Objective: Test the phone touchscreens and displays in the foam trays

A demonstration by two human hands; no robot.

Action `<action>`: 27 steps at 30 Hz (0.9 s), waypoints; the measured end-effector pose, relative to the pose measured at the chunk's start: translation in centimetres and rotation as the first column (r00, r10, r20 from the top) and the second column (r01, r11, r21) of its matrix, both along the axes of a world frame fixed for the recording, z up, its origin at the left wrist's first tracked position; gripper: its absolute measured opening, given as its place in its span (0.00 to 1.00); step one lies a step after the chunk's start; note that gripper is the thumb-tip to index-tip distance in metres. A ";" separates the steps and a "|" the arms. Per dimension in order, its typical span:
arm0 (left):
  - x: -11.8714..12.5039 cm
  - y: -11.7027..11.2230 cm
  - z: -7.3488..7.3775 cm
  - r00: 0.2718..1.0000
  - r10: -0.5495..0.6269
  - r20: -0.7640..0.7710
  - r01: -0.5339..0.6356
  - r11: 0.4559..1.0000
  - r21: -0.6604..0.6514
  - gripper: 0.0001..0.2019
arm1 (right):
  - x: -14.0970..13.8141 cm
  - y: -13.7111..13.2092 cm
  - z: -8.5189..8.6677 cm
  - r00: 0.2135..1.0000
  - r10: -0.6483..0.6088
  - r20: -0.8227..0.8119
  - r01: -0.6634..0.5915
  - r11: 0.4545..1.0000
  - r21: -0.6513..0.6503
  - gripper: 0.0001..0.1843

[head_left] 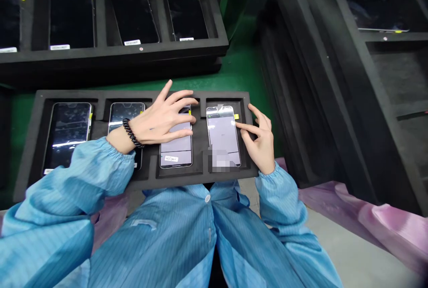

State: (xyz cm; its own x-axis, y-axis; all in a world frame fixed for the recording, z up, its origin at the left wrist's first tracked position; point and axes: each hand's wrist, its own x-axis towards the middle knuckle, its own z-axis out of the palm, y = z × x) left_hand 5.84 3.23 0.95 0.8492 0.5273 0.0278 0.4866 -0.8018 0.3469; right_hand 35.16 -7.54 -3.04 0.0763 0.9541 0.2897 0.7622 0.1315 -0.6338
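A black foam tray [197, 134] lies before me with smartphones in its compartments. My left hand [163, 116] is spread, palm down, over the third smartphone [175, 145], whose screen is lit and bears a white label near its lower end. At the tray's right end, my right hand [260, 136] reaches its index finger to the right side edge of the fourth smartphone [222, 134]. That phone's screen is lit too, its lower part blurred out. Two phones with dark screens, a second smartphone [125, 116] partly under my left wrist and a leftmost smartphone [67, 132], lie further left.
Beyond, a stack of black foam trays [133, 51] holds several dark phones with yellow tabs. More black trays [354, 56] stand at the right, one phone [377, 14] in the top one. Beneath is a green work surface [242, 69]. Pink fabric [361, 216] shows at lower right.
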 end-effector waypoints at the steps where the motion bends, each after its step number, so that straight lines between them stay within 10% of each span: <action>1: 0.0 0.1 -0.1 1.000 -0.002 -0.003 0.002 1.000 0.017 0.27 | 0.0 0.0 0.0 1.000 0.008 -0.023 -0.008 1.000 0.000 0.17; 19: -0.2 -0.1 0.2 0.991 -0.070 0.115 0.071 0.997 -0.006 0.27 | 0.1 -1.5 0.2 0.998 0.046 -0.039 -0.047 0.998 -0.031 0.16; 23: -1.8 -3.0 4.1 0.935 0.212 0.284 -0.244 0.967 0.080 0.33 | 0.2 -2.3 1.5 1.000 0.026 0.015 -0.025 0.999 -0.037 0.15; 27: -3.0 -8.0 5.6 0.775 0.491 0.398 -0.592 0.785 0.184 0.27 | -0.4 -3.5 3.0 0.998 -0.029 0.059 0.029 1.000 0.003 0.16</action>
